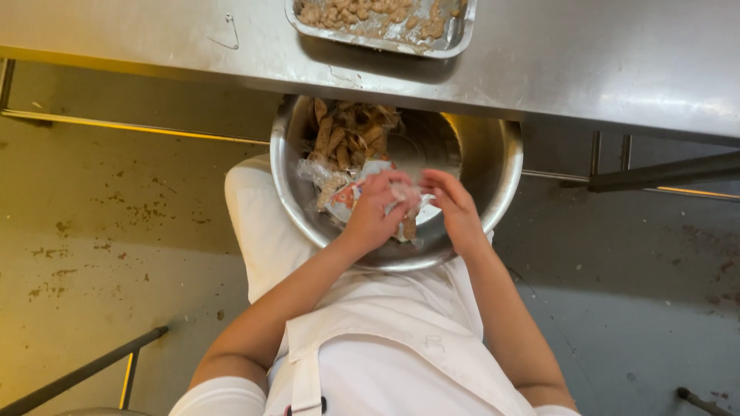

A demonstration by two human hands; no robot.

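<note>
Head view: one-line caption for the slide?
Both hands, left and right, peel a clear wrapper over a steel bowl of brown sticks.

Ahead of you: stainless steel table (586, 62), w/ a metal tray (459, 32) of brownish pieces sitting on it at the far edge, plus a small wire pin (230, 31) to the left.
</note>
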